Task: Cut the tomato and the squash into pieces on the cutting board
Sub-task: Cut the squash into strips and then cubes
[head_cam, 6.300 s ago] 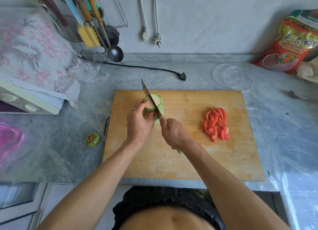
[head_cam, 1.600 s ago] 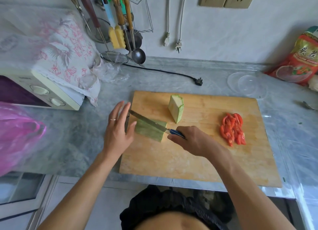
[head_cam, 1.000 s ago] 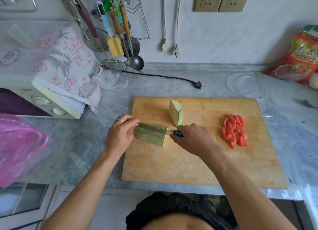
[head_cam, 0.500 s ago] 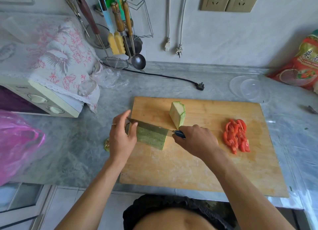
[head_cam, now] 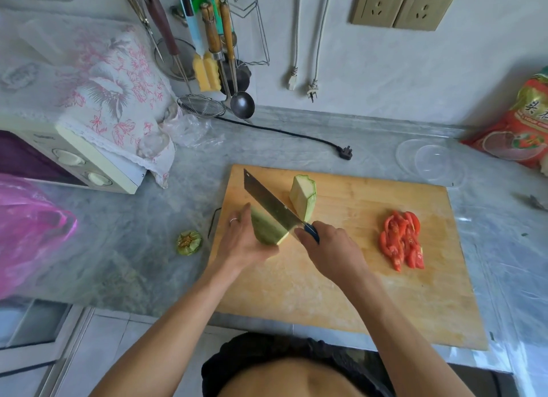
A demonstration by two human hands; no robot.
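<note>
Counting first, I see two pieces of squash on the cutting board (head_cam: pixel 341 292). One squash piece (head_cam: pixel 268 229) lies near the left side of the board, and my left hand (head_cam: pixel 241 243) has its fingers curled round it. The other squash chunk (head_cam: pixel 303 197) stands upright a little farther back, just beside the blade. I see one knife (head_cam: pixel 268 202). My right hand (head_cam: pixel 332 249) is clenched round its blue handle, and the blade lies slanted over the held piece, its tip pointing far and left. I cannot tell if the edge is in the squash.

There is one pile of red tomato slices (head_cam: pixel 401 241) on the right part of the board, well apart from my hands.

Off the board, one cut squash end (head_cam: pixel 189 242) sits on the gray counter (head_cam: pixel 118 248) just to the left. A pink bag (head_cam: pixel 26 233) is at the far left. A clear lid (head_cam: pixel 430 162) lies past the board's far right corner, and a red packet (head_cam: pixel 522 126) leans by the wall. A black plug (head_cam: pixel 345 152) lies behind the board. My arms hide part of the board's near side.
</note>
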